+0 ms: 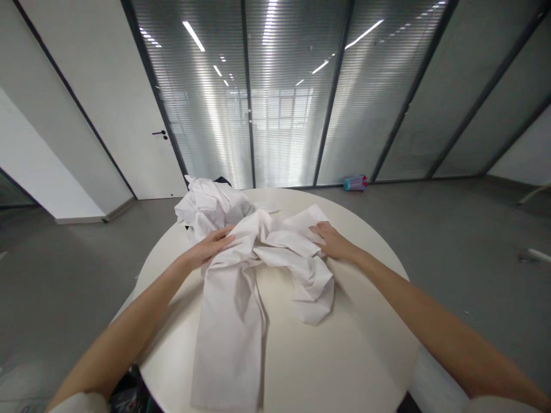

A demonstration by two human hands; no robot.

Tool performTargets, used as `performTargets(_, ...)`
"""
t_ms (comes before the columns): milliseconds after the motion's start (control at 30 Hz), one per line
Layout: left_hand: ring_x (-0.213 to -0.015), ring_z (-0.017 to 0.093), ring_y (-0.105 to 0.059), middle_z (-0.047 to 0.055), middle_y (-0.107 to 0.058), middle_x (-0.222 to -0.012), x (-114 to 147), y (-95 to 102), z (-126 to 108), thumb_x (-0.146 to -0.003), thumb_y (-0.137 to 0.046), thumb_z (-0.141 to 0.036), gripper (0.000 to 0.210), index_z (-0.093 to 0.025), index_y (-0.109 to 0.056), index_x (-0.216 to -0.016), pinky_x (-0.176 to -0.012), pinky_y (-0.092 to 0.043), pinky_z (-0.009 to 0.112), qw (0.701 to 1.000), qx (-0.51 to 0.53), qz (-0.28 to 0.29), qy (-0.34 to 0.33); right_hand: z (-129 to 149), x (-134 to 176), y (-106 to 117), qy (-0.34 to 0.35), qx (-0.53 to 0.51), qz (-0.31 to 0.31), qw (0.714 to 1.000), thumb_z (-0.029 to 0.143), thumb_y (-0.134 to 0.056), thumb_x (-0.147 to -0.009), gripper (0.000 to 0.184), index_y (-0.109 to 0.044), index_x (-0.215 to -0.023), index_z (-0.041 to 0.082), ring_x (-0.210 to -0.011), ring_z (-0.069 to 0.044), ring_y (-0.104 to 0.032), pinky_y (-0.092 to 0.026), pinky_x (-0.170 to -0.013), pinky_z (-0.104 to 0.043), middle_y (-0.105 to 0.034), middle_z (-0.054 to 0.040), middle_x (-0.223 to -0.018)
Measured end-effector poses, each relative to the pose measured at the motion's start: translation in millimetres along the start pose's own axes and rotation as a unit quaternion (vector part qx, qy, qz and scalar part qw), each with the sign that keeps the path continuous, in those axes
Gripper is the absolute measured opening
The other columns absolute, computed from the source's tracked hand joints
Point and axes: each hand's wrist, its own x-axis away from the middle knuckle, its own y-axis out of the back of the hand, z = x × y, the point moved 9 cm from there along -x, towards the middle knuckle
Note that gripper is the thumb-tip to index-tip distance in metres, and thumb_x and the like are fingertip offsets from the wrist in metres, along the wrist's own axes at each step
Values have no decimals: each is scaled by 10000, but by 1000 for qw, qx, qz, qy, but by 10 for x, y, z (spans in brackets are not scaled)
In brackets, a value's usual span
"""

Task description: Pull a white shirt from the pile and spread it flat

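A bare office room with grey flooring, a wall of glass panels with blinds and a white door [142, 115] surrounds a round white desk [344, 344]. On the desk lies a white garment [241, 287], one long section spread toward the near edge, a shorter one bunched to the right. Behind it sits a second crumpled white pile [206, 209]. The left hand [213, 245] rests flat on the garment's upper left, its grip released, fingers extended. The right hand [331, 241] presses on the upper right folds, palm down; its grip also looks released rather than clenched. To do this well, I judge both palms should slide outward evenly, keeping the cloth taut so wrinkles flatten instead of bunching. Counted: two hands, one spread garment, one pile, one desk, and one blue-and-pink bottle-like object [355, 182] on the floor by the glass.
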Motion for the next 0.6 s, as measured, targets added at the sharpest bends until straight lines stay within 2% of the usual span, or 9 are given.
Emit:
performTargets(67,-1218,324,-598,101,-641,-1360,17,120,-113,-766,-716,-653,723,-238,-636,-1352,-1021,-483,412,992,-119,-9,-40,-65,39,-20,-24,21,10,999,447,-610,-892,418,-663,-1235,214,-1138,-299,-594,-442,-998,-413,-606,-152,-1256)
performTargets(167,-1165,340,-596,120,-683,-1257,71,348,-220,-735,-715,-675,718,-215,-689,-1285,-1022,-465,456,948,-299,-77,-75,-200,139,67,-89,39,-9,995,444,-518,-948,310,-686,-1087,223,-1001,-278,-644,-464,-898,-381,-669,-128,-1126)
performTargets(233,-1081,333,-615,135,-696,-1167,133,472,-250,-714,-720,-681,729,-204,-704,-1265,-984,-477,471,918,-370,-118,-78,-364,257,293,-161,24,-86,983,423,-451,-972,305,-663,-1014,207,-912,-276,-654,-464,-819,-370,-697,-131,-1043)
performTargets(333,-946,289,-637,124,-689,-1053,222,563,-280,-687,-740,-682,731,-210,-714,-1244,-891,-519,437,895,-418,-143,-60,-618,535,806,-247,-23,-254,935,412,-418,-965,296,-613,-995,192,-857,-285,-636,-453,-764,-369,-701,-142,-980)
performTargets(400,-885,262,-640,108,-684,-1012,266,543,-344,-693,-745,-674,706,-213,-718,-1227,-844,-534,412,887,-434,-150,-53,-695,722,1171,-260,-39,-348,900,401,-433,-951,264,-587,-999,191,-844,-270,-615,-445,-770,-363,-685,-130,-955)
performTargets(467,-923,266,-636,108,-682,-1031,315,425,-492,-748,-737,-624,627,-201,-721,-1210,-882,-522,420,869,-460,-163,-85,-685,889,1529,-244,-44,-426,870,361,-447,-944,212,-567,-984,191,-856,-244,-591,-437,-796,-348,-663,-111,-929)
performTargets(533,-1080,305,-593,133,-658,-1138,426,260,-720,-817,-719,-543,518,-191,-726,-1197,-988,-468,454,825,-500,-214,-152,-627,1043,1846,-214,-45,-491,844,305,-448,-944,165,-558,-959,183,-880,-217,-571,-428,-829,-331,-635,-96,-912)
performTargets(600,-1190,323,-531,141,-620,-1230,590,88,-904,-883,-666,-484,423,-203,-728,-1194,-1054,-415,460,774,-532,-279,-199,-590,1178,2073,-195,-40,-530,824,259,-456,-941,143,-566,-931,169,-912,-203,-555,-419,-877,-328,-599,-94,-915)
